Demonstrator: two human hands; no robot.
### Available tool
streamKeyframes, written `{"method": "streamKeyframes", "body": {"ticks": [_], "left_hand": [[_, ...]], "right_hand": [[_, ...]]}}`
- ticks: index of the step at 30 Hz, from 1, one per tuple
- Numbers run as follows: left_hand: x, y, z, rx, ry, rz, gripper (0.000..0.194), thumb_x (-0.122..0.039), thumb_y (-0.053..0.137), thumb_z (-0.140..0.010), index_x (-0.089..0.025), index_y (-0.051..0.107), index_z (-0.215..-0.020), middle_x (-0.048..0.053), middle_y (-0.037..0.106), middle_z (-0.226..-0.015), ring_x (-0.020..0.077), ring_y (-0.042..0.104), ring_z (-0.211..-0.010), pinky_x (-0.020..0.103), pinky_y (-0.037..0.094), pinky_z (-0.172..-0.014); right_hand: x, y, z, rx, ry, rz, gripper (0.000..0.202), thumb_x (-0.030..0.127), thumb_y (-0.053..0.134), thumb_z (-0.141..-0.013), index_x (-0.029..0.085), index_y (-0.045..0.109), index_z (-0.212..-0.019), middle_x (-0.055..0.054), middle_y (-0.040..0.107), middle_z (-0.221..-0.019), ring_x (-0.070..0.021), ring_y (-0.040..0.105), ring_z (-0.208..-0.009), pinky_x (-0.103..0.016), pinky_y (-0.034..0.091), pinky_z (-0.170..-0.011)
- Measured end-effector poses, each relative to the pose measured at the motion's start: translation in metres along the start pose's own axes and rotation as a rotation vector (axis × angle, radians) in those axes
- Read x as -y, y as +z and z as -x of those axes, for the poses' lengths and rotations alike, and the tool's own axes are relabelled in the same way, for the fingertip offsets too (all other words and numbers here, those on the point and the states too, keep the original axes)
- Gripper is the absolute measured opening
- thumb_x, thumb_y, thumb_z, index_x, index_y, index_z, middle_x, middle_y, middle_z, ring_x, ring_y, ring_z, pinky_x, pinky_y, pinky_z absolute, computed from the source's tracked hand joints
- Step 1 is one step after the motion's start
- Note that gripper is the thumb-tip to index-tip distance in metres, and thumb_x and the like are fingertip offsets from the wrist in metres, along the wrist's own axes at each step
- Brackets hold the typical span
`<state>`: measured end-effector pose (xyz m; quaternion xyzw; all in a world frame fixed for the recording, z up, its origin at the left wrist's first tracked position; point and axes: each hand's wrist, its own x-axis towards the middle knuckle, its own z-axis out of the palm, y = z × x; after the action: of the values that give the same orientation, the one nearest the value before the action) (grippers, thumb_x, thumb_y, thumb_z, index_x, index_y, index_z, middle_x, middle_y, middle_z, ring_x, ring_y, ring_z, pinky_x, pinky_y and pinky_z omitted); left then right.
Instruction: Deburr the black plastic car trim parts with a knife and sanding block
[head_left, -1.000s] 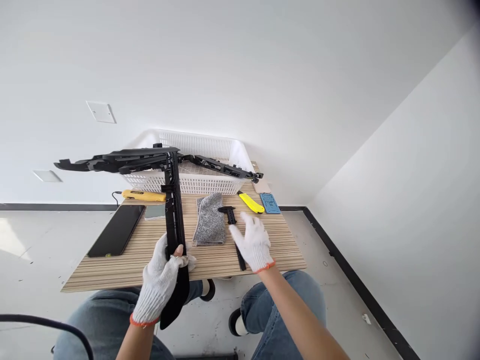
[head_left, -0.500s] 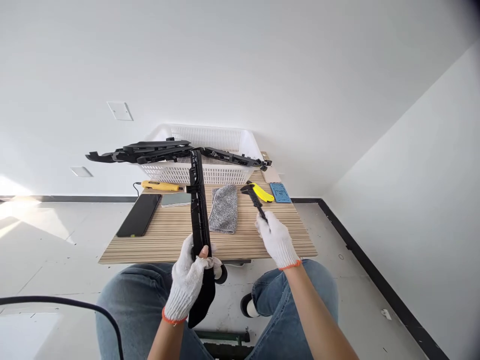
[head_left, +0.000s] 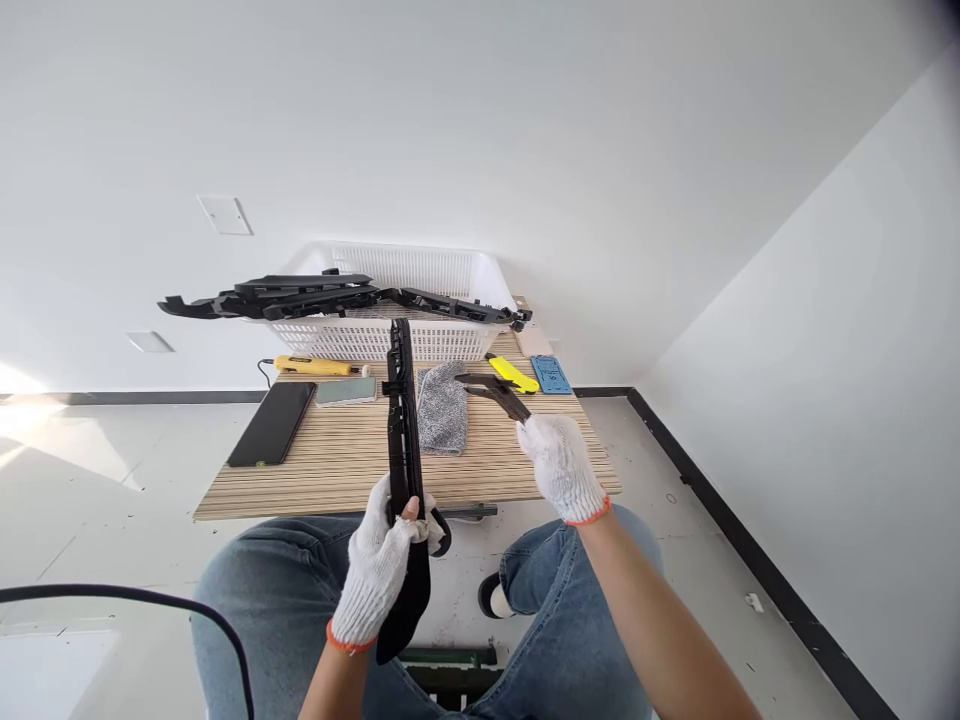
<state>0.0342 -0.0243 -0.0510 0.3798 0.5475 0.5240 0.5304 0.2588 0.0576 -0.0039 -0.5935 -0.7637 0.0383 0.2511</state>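
My left hand (head_left: 375, 570), in a white knit glove with an orange cuff, grips a long black plastic part (head_left: 405, 440) near its lower end. The part stands nearly upright over the table's front edge. My gloved right hand (head_left: 559, 460) is closed round the lower end of a black tool (head_left: 501, 393), whose blurred jaws point left, close to the grey cloth (head_left: 442, 408). Just behind the tool lies a yellow-handled cutter (head_left: 514, 374). Of the left thumb, the bare tip shows on the part.
A white basket (head_left: 450, 342) at the back bears several black plastic parts (head_left: 300, 296). On the wooden table (head_left: 330, 480) lie a black phone (head_left: 272, 424), a yellow tool (head_left: 313, 366), a grey-green block (head_left: 346, 391) and a blue card-like piece (head_left: 551, 375).
My right hand has turned the black tool so that its jaws point further left, towards the cloth. The left hand keeps its hold on the long part. The view has shifted slightly.
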Motion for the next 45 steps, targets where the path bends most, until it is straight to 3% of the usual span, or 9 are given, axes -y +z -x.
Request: {"method": "streamKeyframes", "body": {"ticks": [6, 10, 15, 21, 29, 35, 39, 42, 45], "left_hand": [[0.003, -0.005, 0.005, 0.052, 0.012, 0.074, 0.04, -0.033, 0.067, -0.08, -0.023, 0.054, -0.117, -0.003, 0.064, -0.085, 0.0124, 0.059, -0.056, 0.03, 0.05, -0.056], [-0.005, -0.005, 0.011, 0.085, -0.011, 0.079, 0.04, -0.033, 0.065, -0.08, -0.023, 0.053, -0.116, -0.003, 0.063, -0.081, 0.0125, 0.059, -0.055, 0.029, 0.049, -0.053], [-0.017, -0.006, 0.018, 0.091, -0.038, -0.01, 0.041, -0.029, 0.064, -0.077, -0.023, 0.054, -0.116, -0.003, 0.065, -0.082, 0.0118, 0.058, -0.057, 0.028, 0.05, -0.055], [-0.02, -0.008, 0.019, 0.105, -0.044, 0.061, 0.045, -0.026, 0.065, -0.075, -0.023, 0.054, -0.118, -0.003, 0.063, -0.08, 0.0114, 0.056, -0.056, 0.027, 0.048, -0.053], [-0.02, -0.011, 0.02, 0.105, -0.035, 0.137, 0.042, -0.026, 0.066, -0.074, -0.023, 0.057, -0.115, -0.004, 0.059, -0.077, 0.0107, 0.054, -0.056, 0.025, 0.046, -0.053], [-0.016, -0.009, 0.01, 0.094, -0.049, 0.016, 0.048, -0.026, 0.062, -0.075, -0.024, 0.057, -0.122, -0.003, 0.064, -0.082, 0.0123, 0.058, -0.058, 0.027, 0.049, -0.056], [-0.023, -0.001, -0.007, 0.101, -0.07, -0.285, 0.066, -0.03, 0.059, -0.078, -0.022, 0.05, -0.143, 0.001, 0.07, -0.09, 0.0168, 0.065, -0.067, 0.03, 0.054, -0.068], [-0.028, 0.0, -0.017, 0.128, 0.014, -0.481, 0.071, -0.032, 0.058, -0.079, -0.021, 0.049, -0.148, 0.004, 0.074, -0.106, 0.0208, 0.069, -0.09, 0.032, 0.053, -0.087], [-0.032, -0.007, -0.021, 0.219, 0.024, -0.622, 0.061, -0.037, 0.057, -0.083, -0.024, 0.057, -0.142, 0.004, 0.076, -0.101, 0.0228, 0.069, -0.093, 0.032, 0.051, -0.087]], "right_hand": [[0.02, -0.025, -0.022, 0.122, -0.209, -0.148, 0.045, 0.03, 0.025, -0.097, 0.02, 0.062, -0.073, -0.005, 0.064, -0.066, -0.0176, 0.057, -0.062, -0.029, 0.036, -0.062], [0.035, -0.03, -0.036, 0.194, -0.196, -0.096, 0.041, 0.028, 0.035, -0.095, 0.02, 0.072, -0.111, -0.004, 0.075, -0.086, -0.0195, 0.066, -0.076, -0.027, 0.043, -0.069], [0.05, -0.033, -0.047, 0.265, -0.238, 0.059, 0.051, 0.027, 0.039, -0.095, 0.024, 0.061, -0.14, -0.004, 0.078, -0.098, -0.0229, 0.07, -0.094, -0.029, 0.046, -0.077], [0.054, -0.046, -0.054, 0.338, -0.293, 0.154, 0.049, 0.028, 0.037, -0.098, 0.022, 0.061, -0.14, -0.005, 0.078, -0.094, -0.0231, 0.071, -0.085, -0.029, 0.041, -0.069], [0.063, -0.051, -0.06, 0.435, -0.23, 0.172, 0.043, 0.026, 0.037, -0.1, 0.021, 0.065, -0.132, -0.007, 0.078, -0.101, -0.024, 0.071, -0.095, -0.031, 0.043, -0.077], [0.054, -0.026, -0.059, 0.436, -0.22, 0.076, 0.051, 0.052, 0.054, -0.095, 0.023, 0.059, -0.137, -0.007, 0.077, -0.11, -0.0269, 0.071, -0.104, -0.035, 0.048, -0.087], [0.055, 0.016, -0.055, 0.531, 0.008, -0.066, 0.067, 0.07, 0.059, -0.085, 0.024, 0.059, -0.134, -0.009, 0.077, -0.108, -0.032, 0.071, -0.105, -0.038, 0.051, -0.083], [0.057, 0.045, -0.055, 0.537, 0.206, -0.224, 0.061, 0.07, 0.06, -0.083, 0.024, 0.064, -0.123, -0.01, 0.074, -0.119, -0.0307, 0.07, -0.11, -0.036, 0.051, -0.084], [0.06, 0.06, -0.059, 0.564, 0.269, -0.299, 0.051, 0.065, 0.063, -0.081, 0.022, 0.068, -0.109, -0.01, 0.075, -0.116, -0.0306, 0.07, -0.111, -0.036, 0.051, -0.086]]}}
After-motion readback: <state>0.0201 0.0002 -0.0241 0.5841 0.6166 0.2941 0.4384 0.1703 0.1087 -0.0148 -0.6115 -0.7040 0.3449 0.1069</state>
